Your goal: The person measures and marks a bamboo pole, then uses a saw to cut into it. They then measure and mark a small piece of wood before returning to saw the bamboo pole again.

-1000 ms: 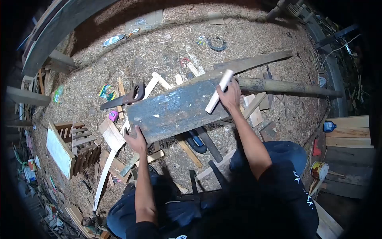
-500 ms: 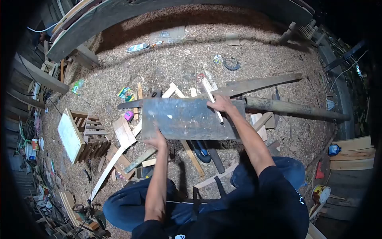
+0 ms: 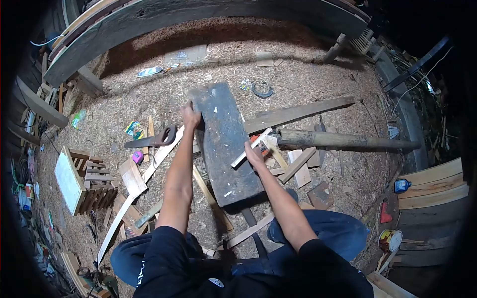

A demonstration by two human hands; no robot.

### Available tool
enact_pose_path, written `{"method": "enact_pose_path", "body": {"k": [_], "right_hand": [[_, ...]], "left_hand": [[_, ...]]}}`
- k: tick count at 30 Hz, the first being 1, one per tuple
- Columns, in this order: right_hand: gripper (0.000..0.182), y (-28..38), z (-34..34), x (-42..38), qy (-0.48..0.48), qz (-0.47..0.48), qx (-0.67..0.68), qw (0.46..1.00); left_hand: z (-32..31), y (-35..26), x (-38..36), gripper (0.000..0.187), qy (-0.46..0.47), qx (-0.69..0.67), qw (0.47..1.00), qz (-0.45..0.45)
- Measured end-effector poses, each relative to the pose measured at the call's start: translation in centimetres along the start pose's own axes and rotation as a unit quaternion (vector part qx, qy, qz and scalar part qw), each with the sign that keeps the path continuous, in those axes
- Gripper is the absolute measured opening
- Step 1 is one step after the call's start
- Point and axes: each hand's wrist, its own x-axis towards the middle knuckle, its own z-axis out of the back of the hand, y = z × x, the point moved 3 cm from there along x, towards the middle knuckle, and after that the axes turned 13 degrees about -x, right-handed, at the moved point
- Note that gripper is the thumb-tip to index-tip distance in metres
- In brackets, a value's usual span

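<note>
A thick, dark, weathered wooden board (image 3: 221, 134) stands lengthwise in front of me, slightly tilted off straight. My left hand (image 3: 191, 116) grips its left long edge near the far end. On the opposite side, my right hand (image 3: 255, 156) is closed around a pale wooden stick (image 3: 242, 159) that lies across the board's right edge. Some of those right fingers are hidden by the stick and board. Just beyond that hand an orange-red item (image 3: 255, 140) is partly covered by wood pieces. A handsaw (image 3: 161, 139) rests on the ground left of the board.
Left of the saw lies a pink tape measure (image 3: 137, 157), near a small slatted wooden piece (image 3: 92, 176). A bamboo pole (image 3: 343, 140) and a long plank (image 3: 303, 113) extend rightward. Wood offcuts (image 3: 298, 166) litter the shavings. A large beam (image 3: 198, 12) crosses the far side.
The dark board has swung from crosswise to lengthwise. My left hand has moved from its near edge to far up its left side. The handsaw shows more fully.
</note>
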Motion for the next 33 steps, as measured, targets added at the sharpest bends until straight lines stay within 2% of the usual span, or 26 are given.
{"method": "enact_pose_path", "body": {"k": [1, 2, 4, 6, 8, 9, 10, 12, 13, 14, 17, 19, 20, 22, 24, 27, 29, 30, 32, 33], "right_hand": [[0.076, 0.2, 0.8, -0.2, 0.014, -0.009, 0.003, 1.0], [0.073, 1.3, 2.4, -1.1, 0.049, -0.064, -0.006, 0.997], [0.071, 1.0, 2.9, -0.8, 0.048, -0.033, -0.008, 0.998], [0.068, 1.2, 3.6, -1.0, 0.077, -0.045, -0.025, 0.996], [0.065, 2.4, 4.6, -1.5, 0.052, 0.013, -0.019, 0.998], [0.059, 1.3, 3.1, 0.0, -0.005, 0.071, -0.002, 0.997], [0.059, 1.2, 3.3, 0.2, -0.004, 0.072, 0.0, 0.997], [0.057, 1.4, 3.4, 0.4, 0.059, 0.069, -0.019, 0.996], [0.051, 1.0, 2.7, 0.6, 0.011, 0.081, -0.022, 0.996], [0.051, 0.5, 2.1, 1.0, 0.021, 0.088, -0.012, 0.996], [0.05, 1.7, 2.5, -1.3, 0.019, 0.1, -0.023, 0.994], [0.047, 1.5, 1.3, -3.4, -0.036, 0.088, 0.003, 0.995], [0.047, 1.3, 0.5, -4.9, -0.028, 0.087, 0.005, 0.996], [0.055, 2.7, 0.8, -7.2, 0.03, 0.047, 0.043, 0.997], [0.087, 3.6, 0.4, -8.8, 0.108, 0.042, 0.042, 0.992], [0.083, 3.7, -0.8, -10.6, 0.085, 0.06, 0.033, 0.994], [0.081, 3.6, -0.7, -11.4, 0.017, 0.088, 0.045, 0.995], [0.081, 2.8, -1.4, -11.4, 0.015, 0.082, 0.042, 0.996], [0.083, 1.7, -2.2, -10.7, -0.114, 0.142, 0.043, 0.982], [0.078, 1.6, -1.6, -10.9, -0.099, 0.133, 0.041, 0.985]], "left_hand": [[-0.3, -1.2, -1.9, 0.072, 0.02, 0.017, 0.999, -0.033], [-0.5, -2.3, -3.9, 0.072, 0.039, 0.034, 0.997, -0.065], [-1.1, -3.1, -6.8, 0.072, 0.043, 0.015, 0.993, -0.113], [-1.4, -3.7, -9.6, 0.072, 0.043, 0.04, 0.989, -0.139], [-1.1, -4.6, -12.6, 0.071, 0.044, 0.018, 0.993, -0.109], [-0.5, -5.5, -14.4, 0.07, 0.031, 0.025, 0.993, -0.114], [-0.2, -6.0, -16.0, 0.069, 0.026, 0.03, 0.996, -0.084], [0.7, -7.6, -19.3, 0.067, 0.044, -0.038, 0.995, 0.078], [0.4, -6.4, -19.8, 0.066, 0.026, -0.055, 0.998, 0.033], [0.0, -5.5, -19.9, 0.066, 0.007, -0.075, 0.997, -0.015], [2.1, -6.7, -19.8, 0.065, 0.007, -0.078, 0.997, 0.019], [4.2, -7.4, -19.9, 0.064, 0.043, -0.069, 0.996, 0.043], [5.2, -6.8, -20.2, 0.064, 0.04, -0.062, 0.996, 0.047], [6.3, -6.5, -19.2, 0.065, 0.078, -0.033, 0.996, 0.02], [7.3, -5.7, -19.4, 0.065, 0.092, -0.053, 0.994, 0.003], [8.1, -3.5, -20.4, 0.063, 0.075, -0.025, 0.996, -0.033], [8.1, -2.0, -20.3, 0.063, 0.074, -0.028, 0.996, -0.032], [7.9, -1.6, -20.7, 0.064, 0.076, -0.033, 0.996, -0.03], [6.9, -0.4, -20.8, 0.064, 0.079, -0.05, 0.995, -0.029], [6.5, -0.2, -21.1, 0.064, 0.068, -0.054, 0.996, -0.032]]}}
